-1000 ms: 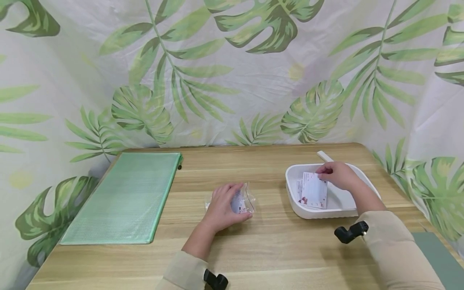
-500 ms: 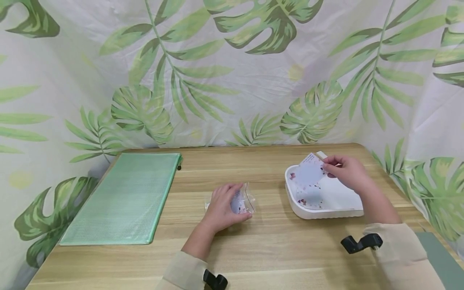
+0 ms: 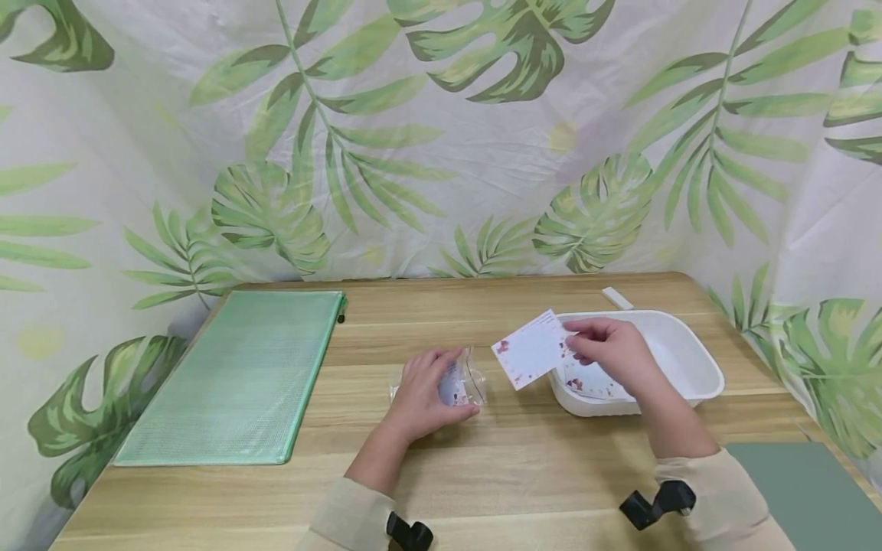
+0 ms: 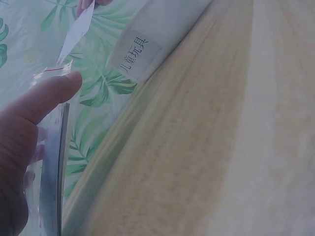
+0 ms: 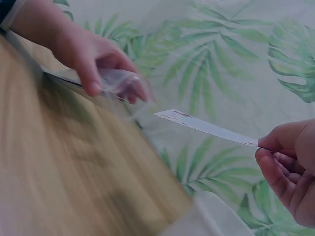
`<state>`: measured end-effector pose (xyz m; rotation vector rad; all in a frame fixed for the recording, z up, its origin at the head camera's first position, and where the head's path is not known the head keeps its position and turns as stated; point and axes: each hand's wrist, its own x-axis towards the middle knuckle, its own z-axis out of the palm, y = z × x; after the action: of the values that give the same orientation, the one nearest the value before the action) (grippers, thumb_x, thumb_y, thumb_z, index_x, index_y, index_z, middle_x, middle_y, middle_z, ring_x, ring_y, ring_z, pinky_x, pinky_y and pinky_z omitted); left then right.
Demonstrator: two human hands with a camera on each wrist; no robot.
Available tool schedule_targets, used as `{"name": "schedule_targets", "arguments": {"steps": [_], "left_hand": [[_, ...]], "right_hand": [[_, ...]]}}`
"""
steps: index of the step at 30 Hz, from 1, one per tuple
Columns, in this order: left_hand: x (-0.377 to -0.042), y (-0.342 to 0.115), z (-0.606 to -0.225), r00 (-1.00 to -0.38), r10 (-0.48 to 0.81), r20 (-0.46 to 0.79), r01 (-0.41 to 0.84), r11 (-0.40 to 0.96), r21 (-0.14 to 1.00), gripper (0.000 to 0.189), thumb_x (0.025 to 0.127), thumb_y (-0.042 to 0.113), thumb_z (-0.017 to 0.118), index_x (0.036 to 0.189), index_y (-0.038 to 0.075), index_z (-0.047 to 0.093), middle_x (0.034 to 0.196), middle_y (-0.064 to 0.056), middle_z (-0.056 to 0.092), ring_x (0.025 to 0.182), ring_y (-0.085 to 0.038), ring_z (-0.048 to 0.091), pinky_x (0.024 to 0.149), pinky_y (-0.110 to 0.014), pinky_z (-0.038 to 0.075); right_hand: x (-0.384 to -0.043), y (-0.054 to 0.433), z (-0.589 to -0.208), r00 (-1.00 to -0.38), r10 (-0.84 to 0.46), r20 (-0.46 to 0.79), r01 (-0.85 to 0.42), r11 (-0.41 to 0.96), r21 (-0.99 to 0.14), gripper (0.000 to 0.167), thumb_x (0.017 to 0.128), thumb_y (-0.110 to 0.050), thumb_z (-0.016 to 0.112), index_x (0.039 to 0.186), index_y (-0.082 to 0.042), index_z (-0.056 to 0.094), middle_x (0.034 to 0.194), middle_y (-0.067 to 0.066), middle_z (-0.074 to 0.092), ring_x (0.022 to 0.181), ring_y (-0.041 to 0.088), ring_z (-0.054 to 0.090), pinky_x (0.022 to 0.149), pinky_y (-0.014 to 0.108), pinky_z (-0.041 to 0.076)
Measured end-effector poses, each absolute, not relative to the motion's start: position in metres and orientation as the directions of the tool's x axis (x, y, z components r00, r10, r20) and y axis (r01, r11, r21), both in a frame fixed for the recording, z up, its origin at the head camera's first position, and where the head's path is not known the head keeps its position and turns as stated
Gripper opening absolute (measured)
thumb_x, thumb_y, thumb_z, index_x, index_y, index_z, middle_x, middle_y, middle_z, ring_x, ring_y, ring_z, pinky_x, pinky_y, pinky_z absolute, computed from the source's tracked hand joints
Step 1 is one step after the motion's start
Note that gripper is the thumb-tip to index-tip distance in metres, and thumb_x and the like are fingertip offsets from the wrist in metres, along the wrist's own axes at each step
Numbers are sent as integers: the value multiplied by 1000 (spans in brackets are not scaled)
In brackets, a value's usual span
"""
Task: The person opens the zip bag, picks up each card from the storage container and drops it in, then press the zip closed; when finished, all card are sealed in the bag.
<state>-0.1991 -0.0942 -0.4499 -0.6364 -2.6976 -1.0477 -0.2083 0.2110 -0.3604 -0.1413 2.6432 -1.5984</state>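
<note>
My left hand (image 3: 426, 398) grips a clear zip bag (image 3: 474, 381) by its edges, low over the table. A stack of printed cards shows through the plastic, seen edge-on in the left wrist view, and the bag's mouth (image 5: 130, 83) points toward the right hand. Between thumb and fingers my right hand (image 3: 613, 352) pinches one corner of a white card (image 3: 529, 350) with small floral print. That card hangs in the air between the bag and a white plastic basket (image 3: 699, 360). More cards (image 3: 592, 383) of the same print lie in the basket's left part, below the right hand.
A green mesh zip pouch (image 3: 230, 375) lies flat at the table's left. Behind the basket is a small white bar (image 3: 616, 298). A grey-green sheet (image 3: 806, 490) lies at the front right. The leaf-print cloth (image 3: 441, 138) hangs behind the table.
My right hand has lifted a card up out of the basket and carried it left toward the bag. The left hand and the bag have stayed in place.
</note>
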Motion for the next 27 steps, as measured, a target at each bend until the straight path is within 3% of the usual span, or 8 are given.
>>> {"name": "schedule_targets", "arguments": {"steps": [5,12,19,27], "left_hand": [[-200,-95,-451,-883,335,329,470,654,593,91,64,43,84,141,8,51,132,-14,56,125,-36,47,109,-52,31],[-199,-94,-450,-878,343,334,478,648,593,92,63,40,86,141,7,51,132,-14,56,124,-35,48,110,-52,30],[-198,-93,-450,-881,341,329,473,650,595,90,64,39,86,141,9,51,133,-13,55,125,-35,48,110,-52,29],[-199,-94,-450,-876,344,337,481,644,595,92,63,39,87,141,7,51,132,-14,56,124,-35,48,110,-52,30]], "right_hand": [[-208,191,-372,-991,-121,-57,-3,440,-898,37,90,-12,67,121,7,65,81,-3,70,68,6,63,66,21,55],[-211,174,-379,-992,-95,-85,33,450,-892,35,89,-15,67,120,1,67,81,0,70,67,8,63,49,21,43],[-212,165,-383,-994,-99,-50,6,400,-917,34,90,-8,64,120,8,65,102,19,72,70,7,64,65,20,55],[-209,158,-384,-995,-75,-64,32,365,-930,35,90,-7,63,123,8,63,103,19,71,71,7,64,67,20,55]]}}
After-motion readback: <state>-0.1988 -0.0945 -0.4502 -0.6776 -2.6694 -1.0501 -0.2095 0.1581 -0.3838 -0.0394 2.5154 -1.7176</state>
